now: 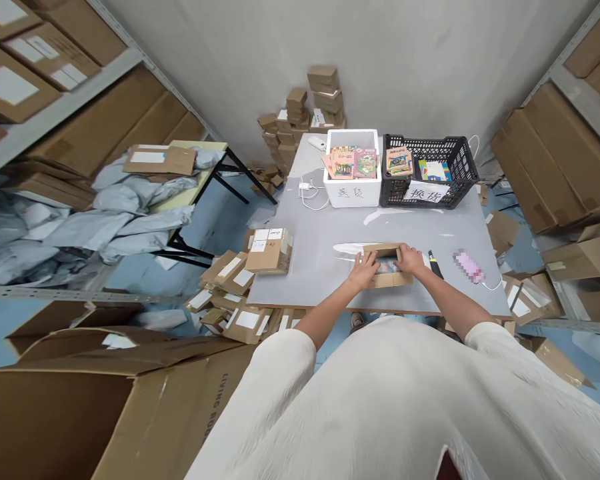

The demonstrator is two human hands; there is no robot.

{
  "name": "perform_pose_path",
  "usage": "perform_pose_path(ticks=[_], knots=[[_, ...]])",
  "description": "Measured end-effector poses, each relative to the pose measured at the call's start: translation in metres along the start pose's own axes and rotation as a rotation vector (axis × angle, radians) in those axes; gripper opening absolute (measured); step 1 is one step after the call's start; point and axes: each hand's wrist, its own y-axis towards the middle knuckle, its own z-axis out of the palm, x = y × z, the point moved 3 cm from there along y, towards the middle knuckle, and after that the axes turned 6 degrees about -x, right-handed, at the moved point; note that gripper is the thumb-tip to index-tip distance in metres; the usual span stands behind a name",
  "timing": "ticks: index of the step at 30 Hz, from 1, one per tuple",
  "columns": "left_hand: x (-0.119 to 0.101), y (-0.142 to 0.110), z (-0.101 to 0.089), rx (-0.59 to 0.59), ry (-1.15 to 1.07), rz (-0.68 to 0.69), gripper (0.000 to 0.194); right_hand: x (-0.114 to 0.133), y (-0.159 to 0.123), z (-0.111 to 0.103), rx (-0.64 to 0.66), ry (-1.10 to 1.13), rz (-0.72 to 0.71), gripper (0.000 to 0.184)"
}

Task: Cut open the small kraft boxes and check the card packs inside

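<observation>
A small cardboard box (394, 281) lies opened up near the table's front edge, with something bluish inside that I cannot make out. My left hand (364, 269) grips its left end, fingers bent over the edge. At the opposite end, my right hand (411, 258) is closed on the right flap. A utility knife (435, 265) with a black handle lies just right of my right hand. Behind the box, a white strip (349, 248) is on the grey tabletop (320, 233).
At the table's back stand a white foam bin (353, 195) and a black plastic crate (430, 200), both holding books. A taped carton (270, 252) sits at the left edge. Right lies a blurred pink object (469, 265) with a cable. Parcels (240, 280) crowd the floor at left.
</observation>
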Motion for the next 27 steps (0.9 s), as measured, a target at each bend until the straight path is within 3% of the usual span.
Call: perform_pose_path(ticks=[4,7,11,16,20,23,27], knots=[[0.013,-0.027,-0.006,-0.145,0.014,-0.139,0.083,-0.001,-0.001,0.003,-0.037,0.034,-0.004,0.059],[0.023,-0.033,-0.004,-0.162,-0.014,-0.249,0.085,-0.001,0.0,0.004,-0.037,0.039,0.006,0.057],[0.03,-0.017,0.003,-0.094,-0.09,-0.248,0.099,0.001,0.001,-0.001,0.001,0.024,0.02,0.053],[0.04,0.012,0.007,0.014,-0.129,-0.206,0.127,-0.007,0.0,-0.012,0.027,0.194,0.027,0.062],[0.049,0.022,0.01,0.063,-0.172,-0.201,0.131,-0.034,-0.006,-0.02,-0.075,0.42,0.019,0.07],[0.053,0.023,0.011,0.046,-0.201,-0.198,0.129,-0.064,-0.019,-0.021,-0.183,0.495,0.127,0.074],[0.055,0.019,0.011,0.052,-0.192,-0.187,0.128,-0.087,-0.033,-0.008,-0.182,0.505,0.284,0.076]])
